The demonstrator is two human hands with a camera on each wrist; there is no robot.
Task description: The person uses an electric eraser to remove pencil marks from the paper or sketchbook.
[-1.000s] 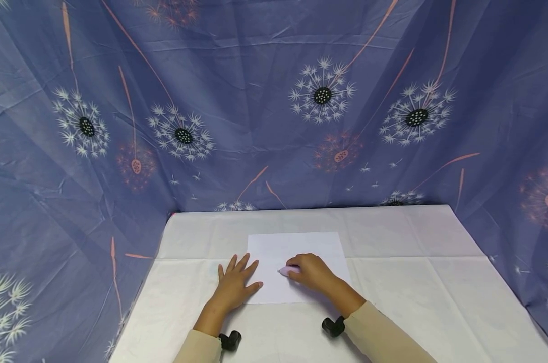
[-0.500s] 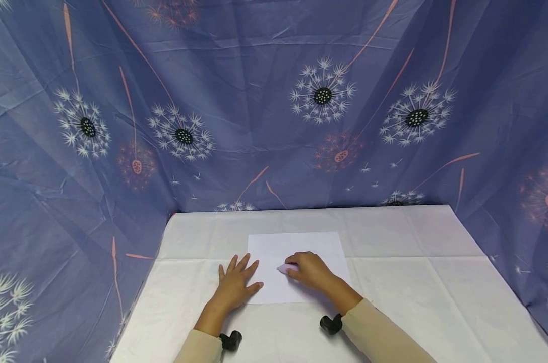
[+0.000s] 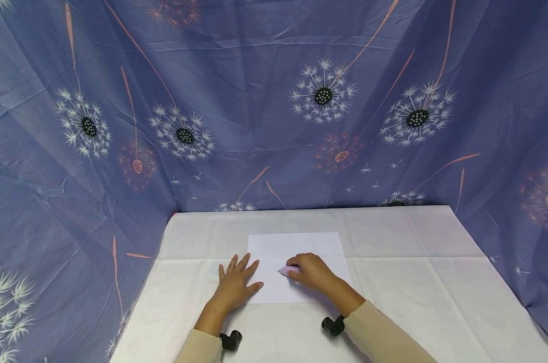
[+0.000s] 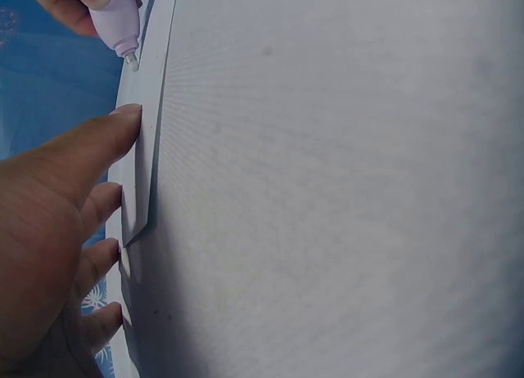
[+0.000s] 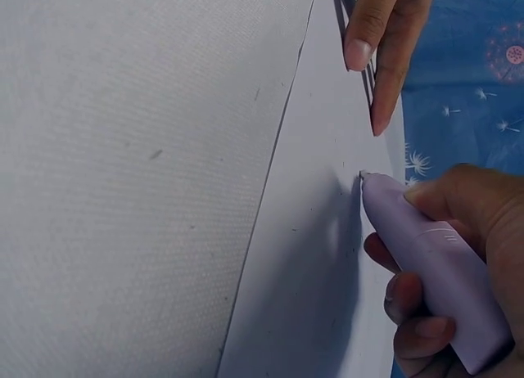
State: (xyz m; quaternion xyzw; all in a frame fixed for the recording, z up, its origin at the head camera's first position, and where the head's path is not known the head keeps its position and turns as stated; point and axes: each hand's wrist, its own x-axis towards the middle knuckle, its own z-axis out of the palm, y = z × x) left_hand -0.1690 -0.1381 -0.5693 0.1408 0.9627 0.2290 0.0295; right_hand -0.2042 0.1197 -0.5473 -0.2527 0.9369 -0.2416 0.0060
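Observation:
A white sheet of paper (image 3: 296,246) lies flat on the cloth-covered table. My left hand (image 3: 234,286) rests with spread fingers across the sheet's left edge; in the left wrist view its thumb (image 4: 115,132) presses on the paper. My right hand (image 3: 313,272) holds a pale purple, thick-bodied pen-shaped tool (image 5: 438,259), thumb along one side and fingers curled round the other. The tool's narrow tip points left, right at the paper's surface near the middle of the sheet. Its rear end sits inside the palm in the head view.
The white tablecloth (image 3: 419,282) shows fold creases. Behind and at both sides hangs a blue curtain (image 3: 255,111) with dandelion prints. A black wrist-worn device (image 3: 230,341) sits at the left cuff, another black device (image 3: 332,326) at the right.
My right hand with the purple tool shifts slightly away and left, then comes back to about where it was. The left hand and the paper stay in place.

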